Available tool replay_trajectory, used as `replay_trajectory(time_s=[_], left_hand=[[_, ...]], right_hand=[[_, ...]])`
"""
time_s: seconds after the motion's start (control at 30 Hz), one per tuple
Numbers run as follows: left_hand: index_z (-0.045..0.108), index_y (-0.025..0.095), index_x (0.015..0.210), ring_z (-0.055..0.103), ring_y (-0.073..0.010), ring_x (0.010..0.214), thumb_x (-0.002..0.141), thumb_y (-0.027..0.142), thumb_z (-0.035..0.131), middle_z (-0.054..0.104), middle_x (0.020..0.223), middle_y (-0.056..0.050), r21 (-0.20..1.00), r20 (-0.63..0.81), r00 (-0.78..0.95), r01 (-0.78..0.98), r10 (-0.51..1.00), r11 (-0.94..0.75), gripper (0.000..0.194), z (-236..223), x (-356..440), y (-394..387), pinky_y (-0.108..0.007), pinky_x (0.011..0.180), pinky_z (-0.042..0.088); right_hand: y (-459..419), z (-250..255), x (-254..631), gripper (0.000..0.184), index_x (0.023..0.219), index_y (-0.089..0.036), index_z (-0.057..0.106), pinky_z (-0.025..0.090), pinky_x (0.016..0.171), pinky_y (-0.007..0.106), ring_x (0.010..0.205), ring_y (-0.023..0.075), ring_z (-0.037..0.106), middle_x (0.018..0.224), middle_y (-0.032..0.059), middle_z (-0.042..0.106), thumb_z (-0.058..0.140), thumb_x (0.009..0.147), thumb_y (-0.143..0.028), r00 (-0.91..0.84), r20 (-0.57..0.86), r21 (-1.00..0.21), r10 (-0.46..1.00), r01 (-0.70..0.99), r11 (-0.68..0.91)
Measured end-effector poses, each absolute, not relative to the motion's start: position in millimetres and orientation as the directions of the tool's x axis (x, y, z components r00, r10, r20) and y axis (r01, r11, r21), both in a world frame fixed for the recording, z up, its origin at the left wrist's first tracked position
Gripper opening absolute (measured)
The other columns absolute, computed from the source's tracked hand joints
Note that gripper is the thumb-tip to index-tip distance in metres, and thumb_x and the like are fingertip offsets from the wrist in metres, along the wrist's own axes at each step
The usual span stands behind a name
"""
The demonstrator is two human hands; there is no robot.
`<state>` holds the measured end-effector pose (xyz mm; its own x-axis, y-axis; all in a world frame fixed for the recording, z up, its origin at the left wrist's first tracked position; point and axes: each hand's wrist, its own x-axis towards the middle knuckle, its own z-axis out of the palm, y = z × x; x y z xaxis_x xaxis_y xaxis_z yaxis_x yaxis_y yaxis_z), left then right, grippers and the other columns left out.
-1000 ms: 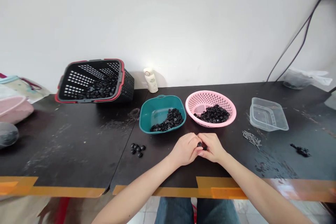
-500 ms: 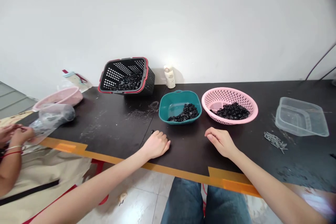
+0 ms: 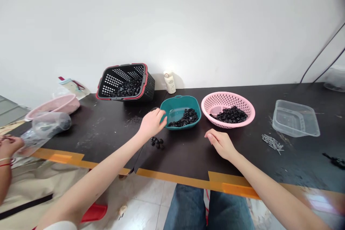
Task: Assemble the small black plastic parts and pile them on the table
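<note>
My left hand (image 3: 152, 124) is raised at the left rim of a teal basin (image 3: 180, 100), thumb and fingers a little apart, with nothing visible in it. Inside that basin lies a heap of small black ring-like parts (image 3: 187, 116). Several small black round pieces (image 3: 157, 143) sit on the table just below my left hand. My right hand (image 3: 221, 144) rests on the table in front of a pink colander (image 3: 229, 97), its fingers curled together; whatever they hold, if anything, is hidden. Small black parts (image 3: 231, 115) lie in the colander too.
A black basket (image 3: 149, 88) with black parts and a white bottle (image 3: 169, 82) stand by the wall. To the right are thin grey sticks (image 3: 272, 143), a clear tub (image 3: 296, 118) and a dark object (image 3: 335, 160). A co-worker's hand (image 3: 10, 145) is beside a plastic bag (image 3: 44, 129) at left.
My left hand has lifted from the table and moved forward to the teal basin's left edge, uncovering the small black pieces. My right hand stays put. The view has shifted slightly right.
</note>
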<state>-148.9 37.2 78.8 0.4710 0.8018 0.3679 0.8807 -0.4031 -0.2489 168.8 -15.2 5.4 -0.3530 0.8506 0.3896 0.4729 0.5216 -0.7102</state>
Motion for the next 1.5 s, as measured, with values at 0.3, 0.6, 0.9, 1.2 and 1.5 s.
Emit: replay_trajectory(time_s=[0.3,0.6,0.9,1.2,1.5], left_hand=[[0.069,0.02,0.077,0.064,-0.0168,0.075,0.065,0.018,0.07,0.071,0.082,0.0,-0.037,-0.437,0.291,0.939,0.851,-0.341,0.013,71.4,-90.5,132.0,-0.02,0.061,0.043],[0.06,0.014,0.097,0.062,-0.0224,0.085,0.076,0.019,0.058,0.067,0.093,-0.01,-0.015,-0.236,0.266,0.961,0.935,-0.277,0.021,111.2,-81.3,114.2,-0.028,0.071,0.045],[0.067,0.018,0.091,0.057,-0.0116,0.067,0.08,0.041,0.063,0.065,0.075,-0.001,0.83,-0.33,0.81,0.494,0.485,-0.259,0.026,76.5,-4.0,18.5,-0.021,0.061,0.043],[0.055,0.017,0.087,0.053,-0.0085,0.054,0.078,0.041,0.063,0.054,0.074,0.002,0.93,-0.183,0.629,0.36,0.755,-0.074,0.027,-12.8,22.8,35.3,-0.018,0.043,0.043],[0.058,0.019,0.085,0.05,-0.0079,0.052,0.08,0.042,0.062,0.055,0.069,0.003,0.913,-0.083,0.579,0.371,0.811,-0.171,0.024,-15.3,19.6,29.6,-0.019,0.048,0.039]], right_hand=[[-12.9,10.8,170.7,0.029,0.084,-0.021,0.056,0.037,0.06,0.024,0.058,0.0136,0.055,0.063,-0.0016,0.057,0.04,0.096,-0.042,-0.298,0.4,-0.689,0.867,0.527,0.498],[-12.7,31.3,172.7,0.027,0.089,-0.021,0.06,0.038,0.062,0.025,0.061,0.0135,0.057,0.069,-0.0004,0.064,0.044,0.094,-0.043,-0.315,0.345,-0.672,0.884,0.575,0.467],[-18.4,40.6,296.5,0.012,0.082,-0.026,0.065,0.038,0.061,0.027,0.072,0.0167,0.062,0.081,-0.0012,0.069,0.06,0.08,-0.036,-0.008,-0.017,-0.507,1.0,0.862,-0.002],[-6.2,11.5,358.9,0.016,0.079,-0.027,0.068,0.036,0.055,0.026,0.071,0.0185,0.062,0.084,0.001,0.07,0.062,0.073,-0.041,0.323,-0.092,-0.291,0.942,0.896,-0.336],[8.5,9.0,352.1,0.021,0.078,-0.025,0.069,0.037,0.055,0.026,0.074,0.0201,0.064,0.083,0.0028,0.071,0.067,0.068,-0.043,0.4,-0.216,-0.237,0.89,0.863,-0.446]])
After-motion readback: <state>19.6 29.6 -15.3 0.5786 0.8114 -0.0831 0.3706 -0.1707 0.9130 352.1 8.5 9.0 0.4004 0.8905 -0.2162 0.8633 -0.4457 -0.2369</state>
